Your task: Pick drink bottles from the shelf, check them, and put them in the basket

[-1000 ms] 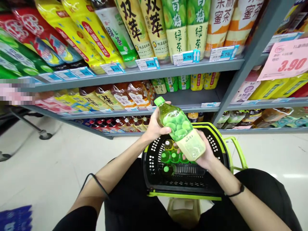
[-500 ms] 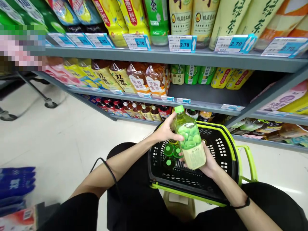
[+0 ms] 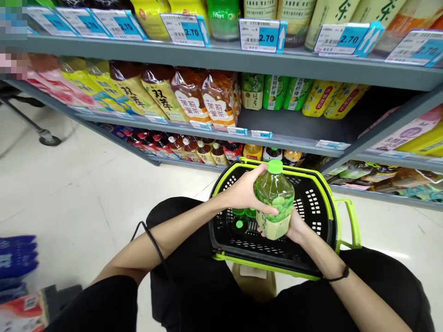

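A green-capped drink bottle (image 3: 276, 203) with green fruit on its label is held between both hands over the shopping basket (image 3: 273, 263). My left hand (image 3: 247, 190) is wrapped round its upper left side, thumb across the front. From below and behind, my right hand (image 3: 296, 226) grips the lower part; most of those fingers are hidden by the bottle. The bottle stands nearly upright, cap tilted slightly away. Several bottles with green caps (image 3: 239, 224) stand inside the black basket, on its left side, partly covered by my left hand.
A grey shelf (image 3: 221, 57) with several rows of bottled drinks and price tags spans the front. The basket's lime-green handle (image 3: 351, 223) sticks out to the right. Blue packages (image 3: 17, 256) lie on the floor at lower left, and a wheeled leg (image 3: 48, 137) stands at far left.
The bottle has turned in my hands, so a different side of its label faces me, and it has become more upright. The view has tilted down slightly.
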Tool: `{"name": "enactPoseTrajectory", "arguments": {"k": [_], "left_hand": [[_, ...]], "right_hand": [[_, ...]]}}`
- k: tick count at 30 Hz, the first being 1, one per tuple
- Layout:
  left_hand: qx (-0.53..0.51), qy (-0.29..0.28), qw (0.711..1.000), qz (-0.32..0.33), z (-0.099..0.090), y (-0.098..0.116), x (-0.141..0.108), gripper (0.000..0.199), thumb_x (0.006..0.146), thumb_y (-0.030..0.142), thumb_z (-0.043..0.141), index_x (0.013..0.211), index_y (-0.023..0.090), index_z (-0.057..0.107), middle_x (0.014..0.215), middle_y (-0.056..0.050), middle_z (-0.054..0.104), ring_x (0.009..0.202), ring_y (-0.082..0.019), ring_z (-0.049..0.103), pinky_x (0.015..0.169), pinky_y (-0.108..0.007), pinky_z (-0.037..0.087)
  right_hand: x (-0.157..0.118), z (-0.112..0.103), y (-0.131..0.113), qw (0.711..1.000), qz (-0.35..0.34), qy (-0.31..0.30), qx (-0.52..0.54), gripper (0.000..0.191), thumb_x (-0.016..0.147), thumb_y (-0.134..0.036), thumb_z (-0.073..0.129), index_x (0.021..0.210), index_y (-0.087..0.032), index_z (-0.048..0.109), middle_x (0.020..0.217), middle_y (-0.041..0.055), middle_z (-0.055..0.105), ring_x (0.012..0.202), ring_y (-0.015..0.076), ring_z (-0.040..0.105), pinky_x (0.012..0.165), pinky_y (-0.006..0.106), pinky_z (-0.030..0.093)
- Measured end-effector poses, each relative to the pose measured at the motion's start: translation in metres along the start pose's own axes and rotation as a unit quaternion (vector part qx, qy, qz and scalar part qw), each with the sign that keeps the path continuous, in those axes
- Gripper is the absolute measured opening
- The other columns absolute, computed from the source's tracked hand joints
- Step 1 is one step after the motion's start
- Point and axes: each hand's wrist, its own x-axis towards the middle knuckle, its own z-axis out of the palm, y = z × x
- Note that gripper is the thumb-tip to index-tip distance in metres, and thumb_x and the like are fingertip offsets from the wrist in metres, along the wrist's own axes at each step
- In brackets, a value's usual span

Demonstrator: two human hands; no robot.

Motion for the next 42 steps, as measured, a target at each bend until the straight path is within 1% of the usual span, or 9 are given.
{"name": "enactPoseTrajectory", "arguments": {"k": [4,9,15,20,26,30,35,39,42], "left_hand": [[0.040,0.030,0.999,-0.004,0.001,-0.001,0.002,0.112,0.051,0.053,0.100,0.146,0.019,0.051,0.142,-0.017,0.062,0.130,-0.038,0.062,0.111,-0.051,0.052],[0.205,0.062,0.976,-0.029,-0.007,0.009,0.006,0.095,0.055,0.065,0.094,0.130,0.018,0.058,0.122,-0.015,0.070,0.109,-0.038,0.069,0.097,-0.053,0.057],[0.263,0.029,0.963,0.058,-0.007,0.016,0.002,0.105,0.071,0.069,0.081,0.153,0.017,0.042,0.148,-0.021,0.055,0.133,-0.040,0.059,0.112,-0.055,0.050],[0.228,0.031,0.971,0.071,-0.003,0.010,-0.004,0.104,0.072,0.070,0.078,0.152,0.015,0.040,0.143,-0.021,0.057,0.130,-0.039,0.060,0.111,-0.055,0.051],[0.206,0.042,0.975,0.076,-0.003,0.009,-0.007,0.107,0.067,0.069,0.083,0.150,0.016,0.042,0.140,-0.021,0.059,0.125,-0.040,0.062,0.108,-0.057,0.052],[0.076,0.031,0.994,0.068,0.001,0.004,-0.004,0.105,0.074,0.064,0.083,0.157,0.019,0.036,0.153,-0.020,0.050,0.139,-0.038,0.054,0.118,-0.054,0.045],[-0.209,0.088,0.974,0.019,0.010,-0.025,0.006,0.112,0.067,0.085,0.074,0.154,0.024,0.040,0.156,-0.018,0.049,0.144,-0.038,0.050,0.119,-0.054,0.044],[-0.172,0.125,0.977,-0.005,0.016,-0.026,0.010,0.128,0.051,0.062,0.097,0.156,0.025,0.032,0.151,-0.019,0.052,0.136,-0.036,0.057,0.117,-0.054,0.046],[-0.112,0.166,0.979,-0.023,0.017,-0.016,0.012,0.119,0.052,0.050,0.100,0.150,0.022,0.040,0.149,-0.018,0.054,0.140,-0.036,0.054,0.121,-0.054,0.041]], "right_hand": [[-0.001,0.000,-0.001,1.000,-0.007,-0.016,-0.008,0.082,0.102,-0.071,0.009,0.134,-0.017,0.062,0.103,0.0174,0.076,0.084,0.0339,0.075,0.079,0.054,0.060],[0.001,0.003,0.011,0.996,-0.048,-0.070,-0.029,0.097,0.091,-0.088,0.017,0.142,-0.018,0.060,0.108,0.0187,0.076,0.078,0.0348,0.074,0.064,0.049,0.061],[0.009,-0.003,0.023,0.996,-0.023,-0.082,-0.033,0.118,0.080,-0.097,0.005,0.141,-0.011,0.057,0.107,0.0242,0.074,0.059,0.0275,0.068,0.030,0.025,0.037],[0.007,-0.012,0.018,0.988,0.051,-0.132,-0.062,0.112,0.081,-0.099,0.020,0.136,-0.010,0.058,0.105,0.0219,0.074,0.058,0.0248,0.067,0.038,0.030,0.050],[0.000,-0.006,0.015,0.987,0.054,-0.136,-0.073,0.106,0.082,-0.098,0.025,0.128,-0.010,0.063,0.094,0.0193,0.075,0.063,0.0283,0.068,0.050,0.043,0.059],[-0.003,0.003,0.018,0.993,-0.046,-0.089,-0.056,0.110,0.081,-0.097,0.012,0.134,-0.014,0.061,0.101,0.0185,0.075,0.062,0.0276,0.068,0.050,0.042,0.059],[0.003,0.013,0.024,0.974,-0.228,0.005,-0.020,0.075,0.093,-0.079,0.049,0.147,-0.027,0.053,0.125,0.0116,0.072,0.107,0.0347,0.071,0.076,0.051,0.066],[0.007,0.014,0.030,0.948,-0.311,0.065,-0.015,0.076,0.087,-0.069,0.074,0.150,-0.035,0.049,0.150,0.0075,0.057,0.124,0.0326,0.064,0.087,0.051,0.065],[0.006,0.013,0.031,0.939,-0.332,0.086,-0.019,0.076,0.087,-0.063,0.077,0.151,-0.035,0.046,0.158,0.0069,0.048,0.126,0.0308,0.062,0.091,0.049,0.064]]}}
